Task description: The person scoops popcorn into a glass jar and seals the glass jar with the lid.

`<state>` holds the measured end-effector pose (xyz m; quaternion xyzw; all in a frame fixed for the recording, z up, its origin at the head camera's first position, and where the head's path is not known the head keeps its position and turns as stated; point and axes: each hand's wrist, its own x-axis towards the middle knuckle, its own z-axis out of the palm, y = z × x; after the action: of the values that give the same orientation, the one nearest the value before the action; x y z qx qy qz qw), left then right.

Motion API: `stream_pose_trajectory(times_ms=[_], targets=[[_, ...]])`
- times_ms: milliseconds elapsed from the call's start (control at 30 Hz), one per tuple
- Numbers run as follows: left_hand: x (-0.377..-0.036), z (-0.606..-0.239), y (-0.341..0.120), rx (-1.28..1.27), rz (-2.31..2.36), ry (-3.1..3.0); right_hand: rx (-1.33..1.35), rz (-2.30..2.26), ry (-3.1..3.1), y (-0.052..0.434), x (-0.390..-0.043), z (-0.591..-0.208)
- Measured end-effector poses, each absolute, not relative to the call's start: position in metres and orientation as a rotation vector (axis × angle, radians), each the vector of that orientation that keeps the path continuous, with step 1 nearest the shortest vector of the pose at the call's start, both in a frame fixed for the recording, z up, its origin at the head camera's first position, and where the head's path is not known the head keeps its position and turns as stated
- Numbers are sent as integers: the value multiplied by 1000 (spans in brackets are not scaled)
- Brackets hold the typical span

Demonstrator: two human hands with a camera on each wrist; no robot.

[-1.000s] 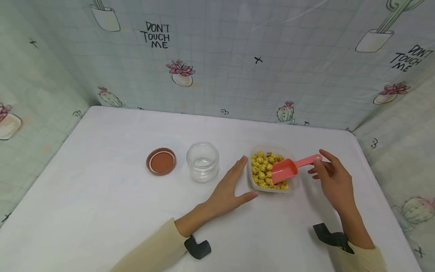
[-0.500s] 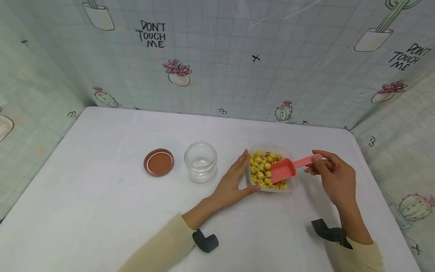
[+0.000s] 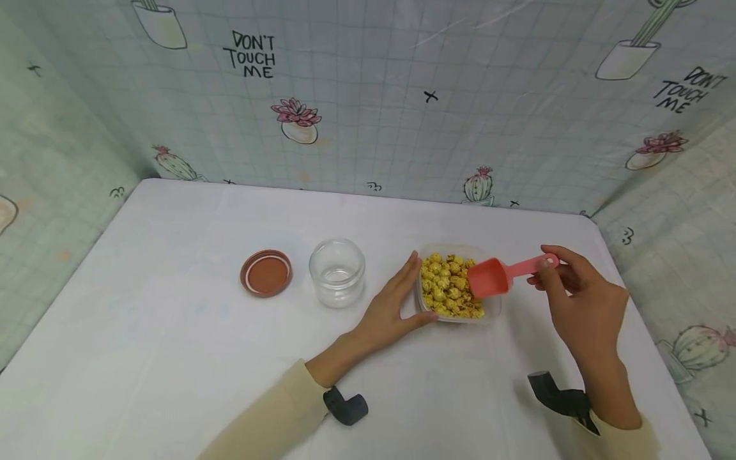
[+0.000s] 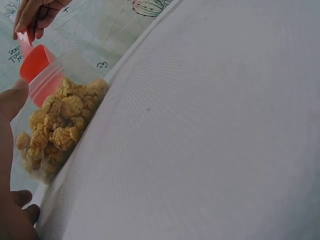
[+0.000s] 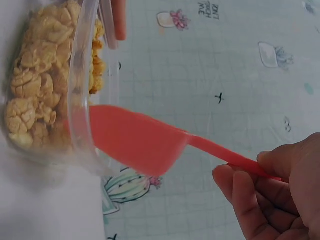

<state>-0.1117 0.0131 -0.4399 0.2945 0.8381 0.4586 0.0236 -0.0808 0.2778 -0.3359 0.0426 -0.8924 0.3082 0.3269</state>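
A clear plastic tub [image 3: 492, 306] of yellow popcorn [image 3: 445, 287] sits on the white table [image 3: 172, 306]. My right hand [image 3: 581, 306] pinches the handle of a pink scoop [image 3: 494, 276], whose bowl is lifted over the tub's right rim. The scoop [image 5: 140, 142] and the tub [image 5: 80, 125] also show in the right wrist view. My left hand [image 3: 391, 306] rests with straight fingers against the tub's left side. In the left wrist view the popcorn [image 4: 60, 127] and the scoop [image 4: 35, 65] lie beyond my thumb [image 4: 11, 100].
An empty glass jar [image 3: 337, 272] stands left of the tub, and its brown lid [image 3: 266, 273] lies further left. Cactus-print walls [image 3: 368, 102] close the table on the back and both sides.
My right hand closed on the scoop's handle and raised the scoop off the popcorn toward the right rim. My left hand slid up against the tub.
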Motion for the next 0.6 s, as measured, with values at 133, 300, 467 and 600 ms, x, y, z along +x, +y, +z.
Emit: stream_pose_trajectory(times_ms=[133, 300, 467, 600], targets=[[-112, -439, 12, 906, 1424, 2597, 210, 716, -2305, 272, -79, -333], [-112, -438, 12, 898, 1432, 2595, 238, 711, -2263, 268, -78, -331], [-111, -437, 13, 905, 1442, 2594, 243, 681, -2269, 265, -76, -328], [-112, -439, 13, 913, 1433, 2593, 271, 636, -2300, 262, -77, -328]])
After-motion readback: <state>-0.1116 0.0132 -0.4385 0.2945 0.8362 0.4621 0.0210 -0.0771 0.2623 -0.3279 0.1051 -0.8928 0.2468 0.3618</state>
